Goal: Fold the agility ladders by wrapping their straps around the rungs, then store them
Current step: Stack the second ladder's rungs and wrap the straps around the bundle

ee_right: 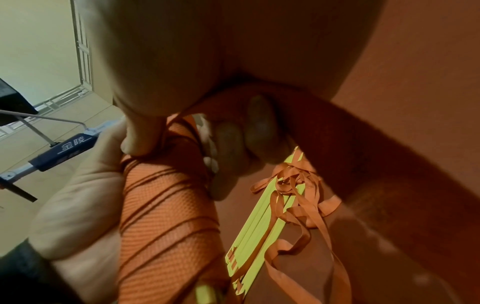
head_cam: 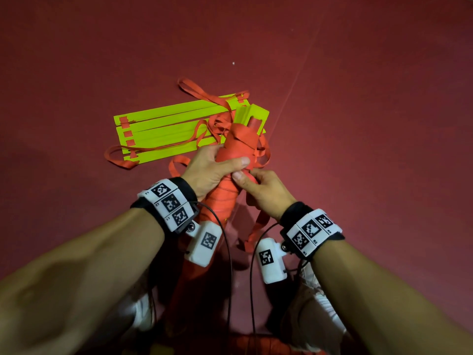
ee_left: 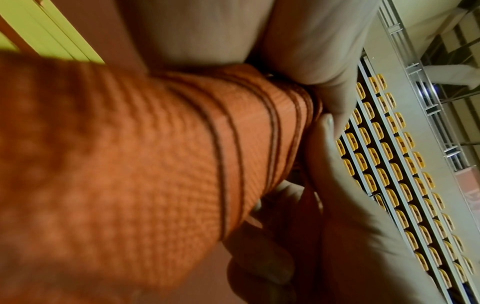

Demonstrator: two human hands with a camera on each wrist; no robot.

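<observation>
Both hands (head_cam: 230, 175) grip the wrapped ladder (head_cam: 238, 147) (orange straps) between them.

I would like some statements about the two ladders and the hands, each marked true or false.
1. The left hand grips the wrapped bundle. True.
2. The right hand is open and empty. False: it pinches the strap at the bundle.
3. The second ladder lies on the floor with loose straps. True.
4. The second ladder has blue rungs. False: they are yellow-green.
</observation>
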